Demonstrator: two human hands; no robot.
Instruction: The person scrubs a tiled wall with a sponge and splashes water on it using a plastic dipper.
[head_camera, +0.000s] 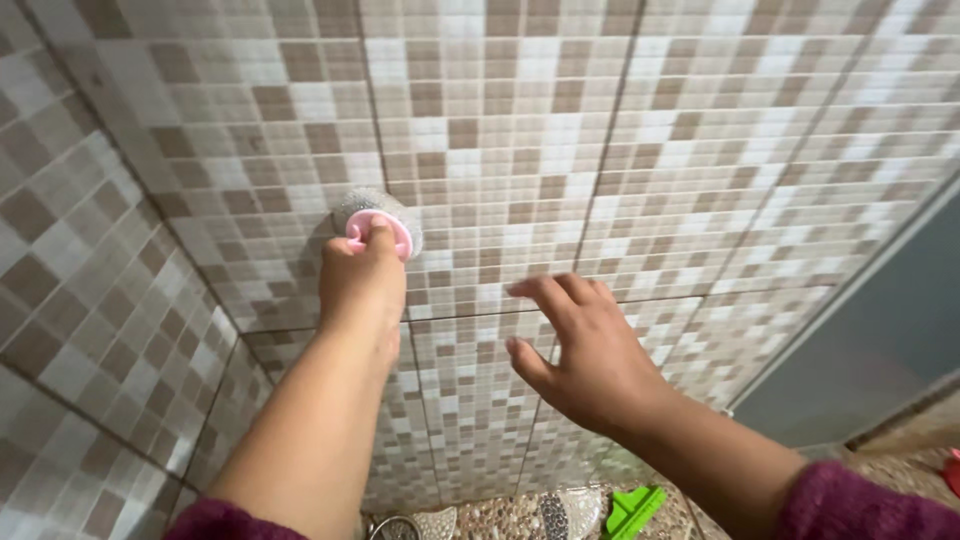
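Observation:
My left hand (362, 285) is raised against the tiled wall (620, 150) and grips a round scrubber (380, 218) with a pink handle and a silvery mesh pad. The pad is pressed flat on the beige and brown mosaic tiles. My right hand (585, 345) hovers lower and to the right, fingers spread, holding nothing, close to the wall. Both sleeves are dark purple.
A second tiled wall (70, 300) meets the first in a corner on the left. A grey panel (880, 340) stands at the right. On the pebbled floor (500, 518) below lie a green plastic object (634, 510) and a metal piece (395, 527).

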